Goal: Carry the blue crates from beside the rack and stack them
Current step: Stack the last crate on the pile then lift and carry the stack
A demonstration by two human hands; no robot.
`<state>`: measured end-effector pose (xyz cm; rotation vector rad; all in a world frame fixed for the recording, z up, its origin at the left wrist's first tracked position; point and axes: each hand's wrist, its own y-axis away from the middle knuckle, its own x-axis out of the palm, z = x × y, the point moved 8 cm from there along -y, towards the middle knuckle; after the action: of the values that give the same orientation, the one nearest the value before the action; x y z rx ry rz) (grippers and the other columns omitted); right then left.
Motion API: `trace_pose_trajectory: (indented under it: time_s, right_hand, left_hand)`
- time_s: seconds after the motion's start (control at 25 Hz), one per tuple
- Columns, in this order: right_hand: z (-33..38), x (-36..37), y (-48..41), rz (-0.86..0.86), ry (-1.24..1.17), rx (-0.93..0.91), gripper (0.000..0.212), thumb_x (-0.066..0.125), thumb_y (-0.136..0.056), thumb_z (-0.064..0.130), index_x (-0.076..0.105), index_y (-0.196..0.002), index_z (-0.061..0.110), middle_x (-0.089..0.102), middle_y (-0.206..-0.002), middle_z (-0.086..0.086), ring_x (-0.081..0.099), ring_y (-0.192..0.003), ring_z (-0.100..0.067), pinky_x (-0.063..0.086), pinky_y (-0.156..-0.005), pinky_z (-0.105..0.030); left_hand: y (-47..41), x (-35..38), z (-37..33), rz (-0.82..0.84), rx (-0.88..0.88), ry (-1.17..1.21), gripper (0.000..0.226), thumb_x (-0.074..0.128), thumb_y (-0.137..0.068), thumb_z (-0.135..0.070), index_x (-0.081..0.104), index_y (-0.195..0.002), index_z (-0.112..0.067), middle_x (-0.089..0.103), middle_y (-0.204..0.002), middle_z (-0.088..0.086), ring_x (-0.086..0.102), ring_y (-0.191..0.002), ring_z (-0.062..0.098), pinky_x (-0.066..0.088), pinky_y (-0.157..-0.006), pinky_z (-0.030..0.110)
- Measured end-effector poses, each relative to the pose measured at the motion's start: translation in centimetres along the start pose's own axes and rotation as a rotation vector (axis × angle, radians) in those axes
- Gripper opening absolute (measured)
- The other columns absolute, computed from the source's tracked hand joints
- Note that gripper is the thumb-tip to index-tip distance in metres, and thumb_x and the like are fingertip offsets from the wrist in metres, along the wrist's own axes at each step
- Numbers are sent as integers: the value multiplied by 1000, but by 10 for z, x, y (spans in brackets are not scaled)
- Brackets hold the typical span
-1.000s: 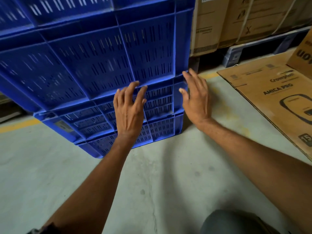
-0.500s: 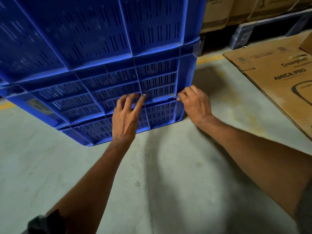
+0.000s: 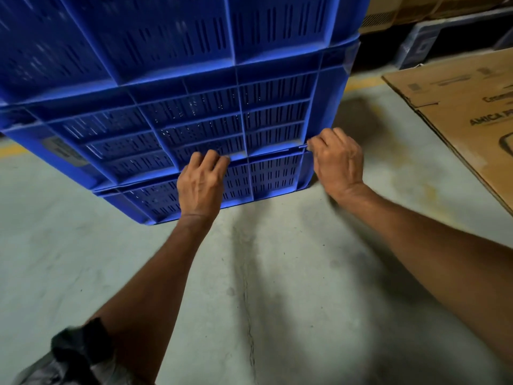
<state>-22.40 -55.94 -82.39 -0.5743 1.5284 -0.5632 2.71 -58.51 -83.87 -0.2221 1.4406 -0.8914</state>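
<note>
We reach both bare arms forward and down toward a stack of blue slotted plastic crates point(image 3: 180, 51). It stands on the grey concrete floor point(image 3: 277, 273) and fills the upper left of our view.

Our left hand point(image 3: 201, 184) shows its back to us. Its fingers are curled into the seam where the second crate point(image 3: 194, 107) sits on the lowest crate point(image 3: 272, 176). Our right hand point(image 3: 337, 162) is at the stack's near right corner, on the same seam, with its fingers bent tight against the edge. Both hands are closed on the stack at that seam. The fingertips are hidden, so we cannot tell which of the two crates they hold. A dark sleeve point(image 3: 80, 345) shows at the lower left.

The bottom edge of the lowest crate rests on the floor. Bare concrete spreads from that edge back toward us, between and beside our forearms. To the right of the gripped corner, a strip of floor separates the stack from a flattened brown cardboard sheet point(image 3: 458, 107) lying on the ground. Beyond the corner, a yellow painted line point(image 3: 361, 83) crosses the floor. Brown cardboard boxes point(image 3: 402, 9) stand at the top right.
</note>
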Motion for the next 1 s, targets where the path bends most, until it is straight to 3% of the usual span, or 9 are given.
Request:
trace_pose_trajectory:
  time_s: [0.04, 0.16, 0.36, 0.56, 0.68, 0.84, 0.92, 1.0]
  right_hand:
    - [-3, 0, -2, 77, -123, 104, 7, 72, -82, 19, 68, -88, 18, 61, -82, 0, 57, -78, -22, 47, -62, -34]
    - [-5, -2, -13, 194, -338, 340, 26, 62, -89, 45, 66, -91, 20, 62, -83, 3, 55, -73, -19, 43, -63, -29]
    - [0, -6, -20, 209, -185, 272, 28, 53, -100, 38, 65, -86, 17, 59, -76, 2, 48, -62, -17, 30, -60, -26]
    - [11, -9, -12, 144, -117, 249, 31, 53, -99, 30, 63, -74, 14, 45, -64, 4, 41, -54, -16, 27, -56, -26]
    - [12, -12, -11, 96, -108, 272, 32, 55, -97, 28, 62, -70, 13, 50, -60, -1, 39, -51, -16, 27, -54, -26]
    - [17, -14, -8, 130, -111, 320, 26, 57, -97, 30, 66, -81, 11, 63, -74, -7, 55, -61, -25, 38, -54, -32]
    - [20, -23, 3, 121, -194, 398, 19, 58, -97, 31, 65, -91, 15, 66, -86, -5, 62, -79, -28, 45, -63, -36]
    - [41, -30, 10, 89, -308, 379, 23, 56, -98, 39, 65, -92, 19, 67, -89, -1, 60, -85, -25, 45, -66, -36]
  left_hand:
    - [-2, -3, 1, 24, -73, 53, 7, 70, -93, -18, 69, -99, -17, 57, -86, 1, 45, -76, 22, 28, -56, 32]
    - [-19, -5, -10, 178, -302, 187, 51, 44, -98, -66, 64, -100, -19, 59, -96, 2, 50, -88, 25, 43, -68, 38]
    - [-22, 2, -29, 219, -221, 159, 32, 64, -96, -41, 52, -115, -18, 63, -103, 4, 51, -97, 29, 41, -75, 43]
    - [-23, 2, -27, 210, -260, 143, 35, 69, -91, -40, 53, -113, -17, 67, -99, 4, 53, -97, 30, 40, -73, 43]
    - [-21, 3, -27, 201, -240, 125, 35, 70, -91, -39, 53, -113, -18, 66, -98, 3, 53, -96, 30, 40, -73, 42]
    - [-17, -3, -18, 173, -211, 196, 29, 70, -92, -40, 60, -109, -19, 62, -93, 2, 50, -87, 25, 36, -67, 36]
    - [2, -22, 7, 62, -345, 237, 26, 59, -100, -44, 63, -108, -20, 59, -97, 1, 50, -86, 23, 40, -67, 35]
    - [32, -39, 48, -70, -589, 262, 29, 53, -103, -46, 62, -107, -18, 57, -101, 3, 50, -88, 24, 39, -70, 34]
